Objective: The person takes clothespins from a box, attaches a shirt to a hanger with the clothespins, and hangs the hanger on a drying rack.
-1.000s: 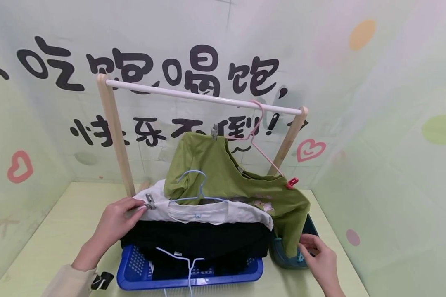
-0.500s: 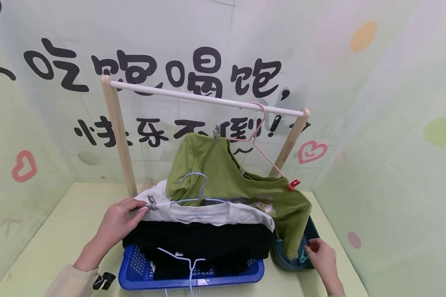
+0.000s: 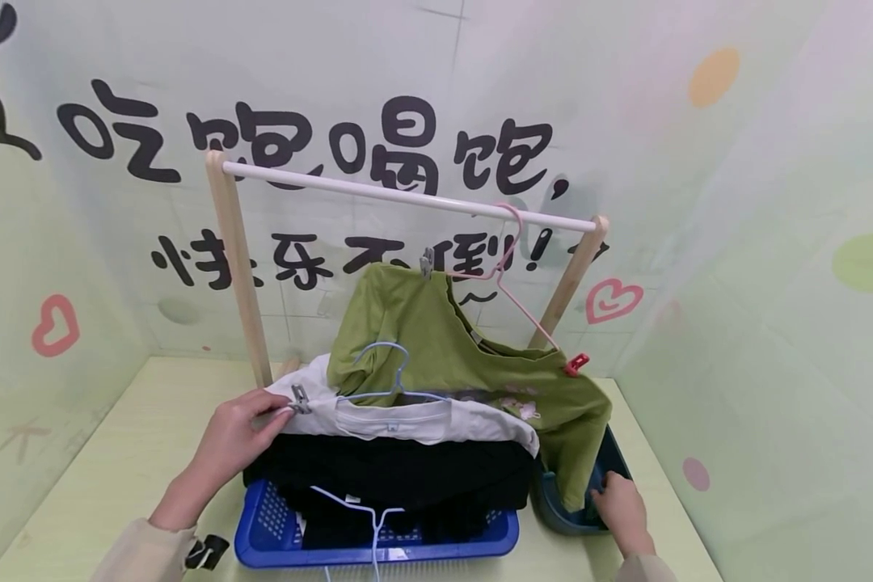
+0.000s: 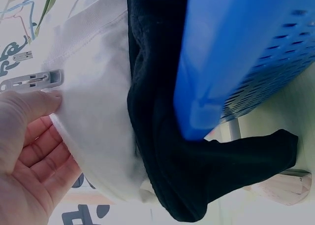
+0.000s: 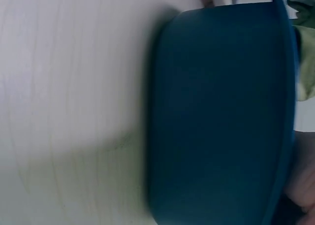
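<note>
In the head view my left hand [image 3: 236,436] pinches the shoulder of a white shirt [image 3: 483,419] between thumb and fingers, right beside a metal clothespin [image 3: 301,399]. A blue hanger [image 3: 397,378] sits in that shirt's neck. The left wrist view shows the thumb against the cloth, just below the clothespin [image 4: 37,80]. My right hand [image 3: 622,511] reaches over the rim into a dark teal bin [image 5: 221,116], with its fingertips hidden inside. Above hangs a green shirt [image 3: 429,339] on a pink hanger [image 3: 524,305], fastened by a metal clothespin [image 3: 427,264] and a red clothespin [image 3: 575,364].
A white-barred wooden rack [image 3: 364,191] stands behind the clothes. Under the white shirt, black clothing [image 3: 393,469] spills over a blue basket [image 3: 378,556], and a pale hanger [image 3: 373,517] pokes out in front. The green sleeve [image 3: 575,477] droops into the bin.
My right hand has left the green sleeve's edge and lowered into the teal bin. The left hand keeps its pinch on the white shirt. The head view has shifted slightly.
</note>
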The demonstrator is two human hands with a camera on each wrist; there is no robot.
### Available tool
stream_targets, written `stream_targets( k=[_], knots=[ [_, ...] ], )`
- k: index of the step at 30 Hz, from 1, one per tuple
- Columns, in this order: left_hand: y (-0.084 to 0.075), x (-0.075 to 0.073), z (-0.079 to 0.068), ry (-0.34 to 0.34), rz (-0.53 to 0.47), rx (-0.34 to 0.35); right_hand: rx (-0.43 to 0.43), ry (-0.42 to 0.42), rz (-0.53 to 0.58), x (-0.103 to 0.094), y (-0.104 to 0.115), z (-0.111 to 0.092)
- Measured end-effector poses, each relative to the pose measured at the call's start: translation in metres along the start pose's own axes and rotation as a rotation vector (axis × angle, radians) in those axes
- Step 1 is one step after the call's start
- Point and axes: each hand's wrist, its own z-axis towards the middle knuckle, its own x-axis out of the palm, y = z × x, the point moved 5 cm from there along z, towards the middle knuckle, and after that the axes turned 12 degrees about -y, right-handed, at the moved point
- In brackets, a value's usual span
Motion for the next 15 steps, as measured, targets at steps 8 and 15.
stream_targets(
  k=[8,15],
  knots=[
    [-0.0023,-0.0005,0.0011,-0.002,0.001,-0.001,-0.02,0.033,-0.084,0.0061,-0.0003,0.0018],
    [-0.0043,-0.002,0.0028,-0.005,-0.001,-0.005,-0.034,0.046,-0.108,0.0085,0.0038,0.0024]
  ],
)
